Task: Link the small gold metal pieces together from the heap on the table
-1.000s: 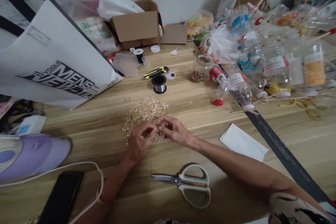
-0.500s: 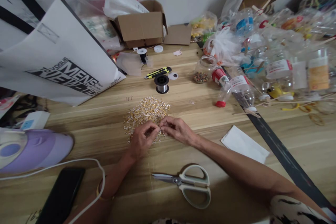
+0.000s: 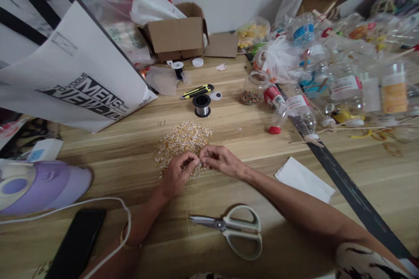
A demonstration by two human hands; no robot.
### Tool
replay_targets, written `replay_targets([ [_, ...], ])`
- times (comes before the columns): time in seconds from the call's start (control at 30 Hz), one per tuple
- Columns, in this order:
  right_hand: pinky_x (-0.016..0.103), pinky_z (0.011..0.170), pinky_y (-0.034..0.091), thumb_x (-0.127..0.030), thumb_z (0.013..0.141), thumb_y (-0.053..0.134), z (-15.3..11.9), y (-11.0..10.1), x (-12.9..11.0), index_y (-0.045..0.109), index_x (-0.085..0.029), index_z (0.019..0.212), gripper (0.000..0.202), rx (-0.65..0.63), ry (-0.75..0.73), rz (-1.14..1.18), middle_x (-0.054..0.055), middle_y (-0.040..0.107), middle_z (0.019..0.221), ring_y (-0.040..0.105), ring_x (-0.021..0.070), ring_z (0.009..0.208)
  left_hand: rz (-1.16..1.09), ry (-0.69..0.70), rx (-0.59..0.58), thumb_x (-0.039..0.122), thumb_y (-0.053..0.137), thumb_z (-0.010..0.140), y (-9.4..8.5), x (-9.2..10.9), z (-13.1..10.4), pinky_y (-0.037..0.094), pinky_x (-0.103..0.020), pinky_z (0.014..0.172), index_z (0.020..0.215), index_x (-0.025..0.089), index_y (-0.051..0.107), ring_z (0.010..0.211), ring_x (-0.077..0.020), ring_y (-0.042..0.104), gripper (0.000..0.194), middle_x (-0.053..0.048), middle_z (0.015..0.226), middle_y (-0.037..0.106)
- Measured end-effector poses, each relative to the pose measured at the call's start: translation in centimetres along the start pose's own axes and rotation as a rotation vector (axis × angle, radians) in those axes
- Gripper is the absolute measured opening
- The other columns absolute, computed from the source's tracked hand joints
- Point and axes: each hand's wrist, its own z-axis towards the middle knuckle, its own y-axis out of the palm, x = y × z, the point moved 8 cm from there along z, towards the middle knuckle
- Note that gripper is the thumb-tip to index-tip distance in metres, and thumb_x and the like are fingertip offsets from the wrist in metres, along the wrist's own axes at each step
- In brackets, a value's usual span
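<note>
A loose pile of tiny gold and silver beads or findings (image 3: 183, 137) lies on the wooden table. At its near edge, my left hand (image 3: 179, 172) is closed in a pinch. My right hand (image 3: 222, 161) pinches too, its fingertips almost meeting those of the left. Whatever sits between the fingertips is too small to make out. Scissors with pale handles (image 3: 244, 226) rest below my hands, blades pointing left. Behind the pile stands a black spool of silvery wire (image 3: 201, 105), with a yellow-and-black utility knife (image 3: 197, 91) beyond it.
On the left are a large white paper bag (image 3: 81, 74), a purple appliance (image 3: 59, 183), a black phone (image 3: 77, 242) and a white cable (image 3: 98, 199). A jar of beads (image 3: 251, 96), plastic bottles (image 3: 343, 87) and a folded white paper (image 3: 304, 179) lie to the right. A cardboard box (image 3: 175, 35) stands behind.
Both hands keep their pinch at the pile's edge, with barely any finger movement. The view has shifted very slightly; the things on the table stay put.
</note>
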Motion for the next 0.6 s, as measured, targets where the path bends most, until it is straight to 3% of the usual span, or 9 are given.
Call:
replay_targets([
  [0.4,0.018,0.055,0.040,-0.043,0.082,0.059,0.1,0.3,0.4,0.054,-0.015,0.085,0.029,-0.059,0.086,0.148,-0.001,0.054,0.069,0.051,0.0079,0.061,-0.050,0.021,0.022,0.028,0.049,0.087,0.0,-0.1,0.0,0.042,-0.022,0.059,0.076,0.016,0.056,0.062,-0.0113,0.052,0.017,0.001,0.067,0.056],
  [0.6,0.018,0.053,0.041,-0.046,0.080,0.061,0.1,0.1,0.6,0.055,-0.014,0.082,0.032,-0.035,0.105,0.180,-0.002,0.053,0.066,0.050,0.0073,0.058,-0.016,0.125,0.205,0.018,0.059,0.079,-1.1,0.7,-0.4,0.049,-0.023,0.062,0.083,0.017,0.058,0.068,-0.0120,0.058,0.004,-0.002,0.077,0.060],
])
